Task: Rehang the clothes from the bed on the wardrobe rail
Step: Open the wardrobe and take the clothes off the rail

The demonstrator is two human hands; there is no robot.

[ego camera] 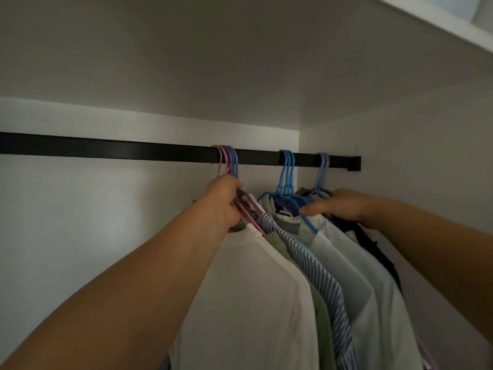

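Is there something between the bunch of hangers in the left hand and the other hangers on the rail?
Nothing visible. The left hand grips its hangers, already hooked on the rail. Bare rail lies between them and the blue hangers. The right hand rests flat on those clothes.

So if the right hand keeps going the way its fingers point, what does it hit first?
The right hand lies flat with its fingers pointing left along the clothes. Its fingertip is already at the blue hangers; next in line is probably the bunch of hangers gripped by the left hand, though depth is unclear.
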